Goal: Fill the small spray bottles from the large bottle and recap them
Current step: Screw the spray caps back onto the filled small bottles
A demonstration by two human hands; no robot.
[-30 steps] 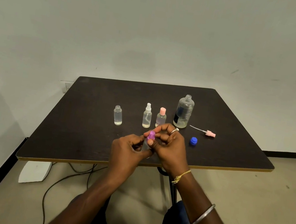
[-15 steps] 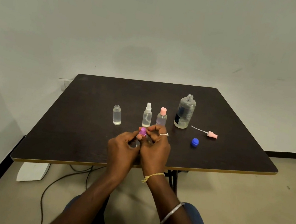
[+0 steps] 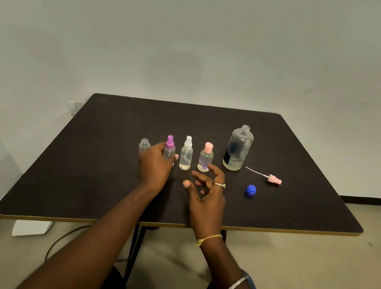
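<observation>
Left hand [image 3: 156, 165] grips the upright purple-capped spray bottle [image 3: 169, 149], left of the large bottle [image 3: 238, 149], with the white-capped bottle [image 3: 186, 155] and pink-capped bottle [image 3: 205, 159] between, and partly hides an uncapped bottle [image 3: 144, 144]. Right hand [image 3: 206, 194]: fingers loosely spread, empty. Blue cap [image 3: 250, 191] lies near the large bottle, to its right.

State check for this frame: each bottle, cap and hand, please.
Purple bottle: capped, upright, gripped by left hand.
White bottle: capped, upright, holds liquid.
Pink bottle: capped, upright, holds liquid.
Bare bottle: uncapped, upright, partly behind that hand.
Large bottle: uncapped, upright, liquid low.
Sprayer: detached, lying on table.
Blue cap: off, on table.
Right hand: open, empty.
</observation>
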